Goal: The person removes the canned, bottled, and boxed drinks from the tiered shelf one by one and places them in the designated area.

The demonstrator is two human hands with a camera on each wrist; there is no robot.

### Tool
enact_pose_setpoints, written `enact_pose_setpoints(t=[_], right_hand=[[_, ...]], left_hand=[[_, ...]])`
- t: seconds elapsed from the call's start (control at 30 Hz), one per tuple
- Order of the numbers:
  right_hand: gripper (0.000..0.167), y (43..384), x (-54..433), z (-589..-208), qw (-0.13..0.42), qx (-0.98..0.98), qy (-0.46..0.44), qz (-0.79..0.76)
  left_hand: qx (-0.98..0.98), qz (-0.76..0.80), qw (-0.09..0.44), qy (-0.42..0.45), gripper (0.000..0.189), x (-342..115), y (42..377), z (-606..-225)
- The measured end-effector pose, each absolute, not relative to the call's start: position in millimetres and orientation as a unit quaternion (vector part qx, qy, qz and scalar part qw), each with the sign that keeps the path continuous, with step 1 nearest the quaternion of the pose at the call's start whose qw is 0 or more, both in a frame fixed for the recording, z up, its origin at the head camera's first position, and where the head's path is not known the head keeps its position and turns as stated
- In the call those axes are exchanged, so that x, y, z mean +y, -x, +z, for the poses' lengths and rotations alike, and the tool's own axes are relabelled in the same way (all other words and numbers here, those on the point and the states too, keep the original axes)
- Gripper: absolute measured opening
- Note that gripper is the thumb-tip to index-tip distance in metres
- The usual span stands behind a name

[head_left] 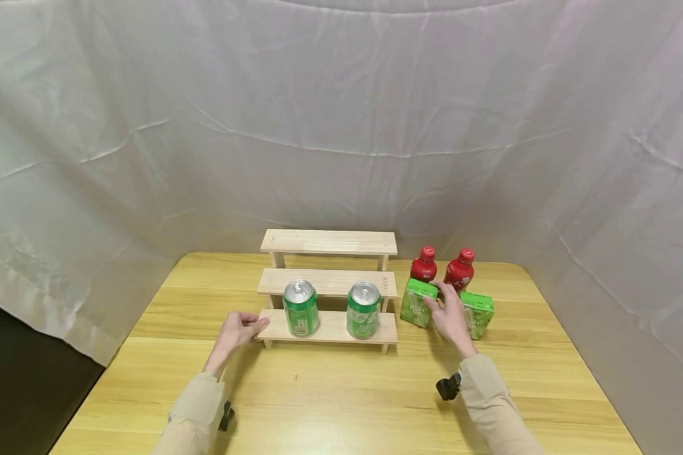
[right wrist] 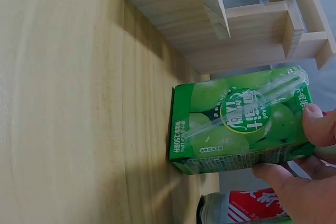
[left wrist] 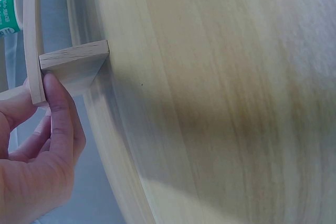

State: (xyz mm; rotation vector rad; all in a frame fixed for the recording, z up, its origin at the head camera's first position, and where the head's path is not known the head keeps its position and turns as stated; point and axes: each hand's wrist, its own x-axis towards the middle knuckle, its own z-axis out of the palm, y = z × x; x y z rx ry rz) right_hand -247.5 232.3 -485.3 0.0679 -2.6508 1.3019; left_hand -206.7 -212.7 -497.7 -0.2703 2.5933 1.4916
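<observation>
A three-step wooden shelf [head_left: 327,243] stands at the middle back of the table. My left hand [head_left: 236,332] pinches the left end of its lowest board [left wrist: 32,51], thumb on top and fingers underneath. Two green soda cans, a left can [head_left: 301,313] and a right can [head_left: 363,316], stand upright on that board. Just right of the shelf, my right hand [head_left: 451,319] grips a green grape juice box [right wrist: 236,124] near its top, thumb on one face and fingers on the other side. A straw in clear wrap lies slantwise across the box's front.
Behind the gripped juice box stand two red bottles, one left [head_left: 424,266] and one right [head_left: 460,273]. A second green juice box [head_left: 478,314] is on the table [head_left: 330,404] right of my right hand. Grey cloth [head_left: 341,126] hangs behind and at both sides.
</observation>
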Motion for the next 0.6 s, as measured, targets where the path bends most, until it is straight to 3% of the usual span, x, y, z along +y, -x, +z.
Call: enact_pose_setpoints(t=[0.37, 0.6], right_hand=[[0.043, 242.7, 231.8, -482.4, 0.097, -0.893, -0.053, 0.437], [0.046, 241.8, 228.4, -484.5, 0.131, -0.878, -0.093, 0.450]], left_hand=[[0.862, 0.495, 0.063, 0.090, 0.044, -211.9, 206.8, -495.0], [0.863, 0.494, 0.064, 0.088, 0.043, -211.9, 206.3, -497.7]])
